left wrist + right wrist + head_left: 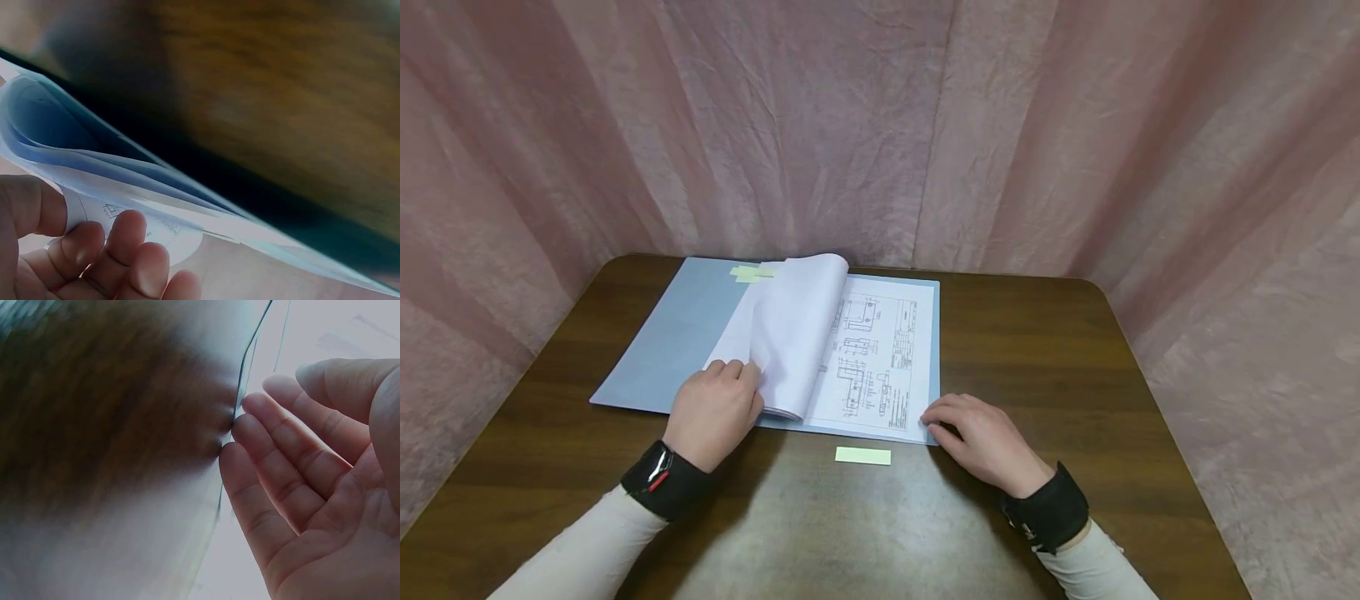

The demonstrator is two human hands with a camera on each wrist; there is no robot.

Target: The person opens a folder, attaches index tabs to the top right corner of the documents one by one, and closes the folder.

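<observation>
A light blue folder [658,350] lies spread on the table with a stack of white sheets in it. My left hand [715,412] pinches a sheet [793,333] by its lower left part; the turned sheets curve over to the left. In the left wrist view, paper shows between the thumb [47,209] and fingers. On the right side, a page with technical drawings [868,358] lies face up. My right hand [977,437] rests at the folder's lower right corner, its fingertips [234,459] touching the edge, fingers loosely extended.
One pale green paper strip [862,456] lies on the brown table [1022,350] in front of the folder. More such strips [751,273] stick out near the top of the turned sheets. A pink curtain [880,125] hangs behind the table and at both sides.
</observation>
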